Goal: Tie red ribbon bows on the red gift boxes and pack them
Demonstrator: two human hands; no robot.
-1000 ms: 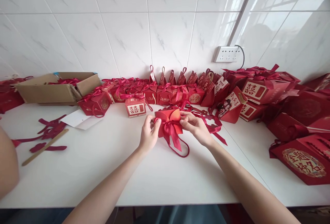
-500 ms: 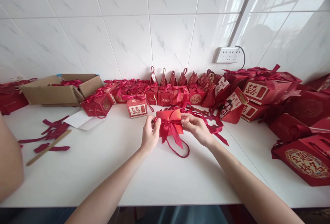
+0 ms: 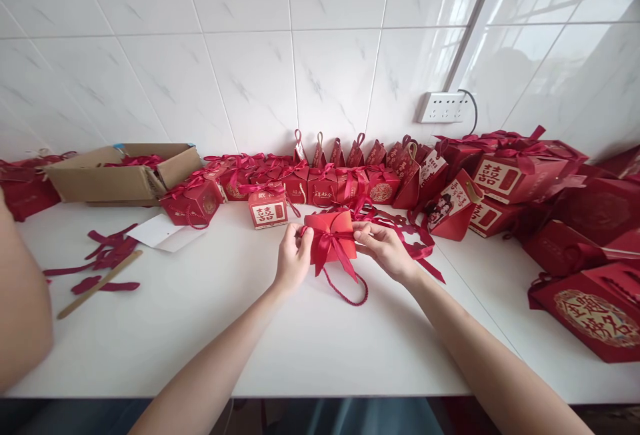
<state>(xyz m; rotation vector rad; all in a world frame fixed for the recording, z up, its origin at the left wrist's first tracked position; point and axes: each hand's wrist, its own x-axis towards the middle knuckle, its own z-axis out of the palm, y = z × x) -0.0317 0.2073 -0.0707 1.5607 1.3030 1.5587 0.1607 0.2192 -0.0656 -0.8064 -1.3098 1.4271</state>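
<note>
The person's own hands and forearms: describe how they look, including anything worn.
The left hand and right hand are ungloved, with no ring visible. The left forearm and right forearm are slim, tapering towards the wrists. No sleeve, watch, bracelet or marking shows before the picture cuts them off.

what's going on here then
A person has both hands at a small red box topped with a ribbon bow. The left hand pinches ribbon at the box's left edge; the right hand is at its right edge, its exact grip unclear. The bow is tied; a cord loops out over the white table. More red boxes stand behind.
</note>
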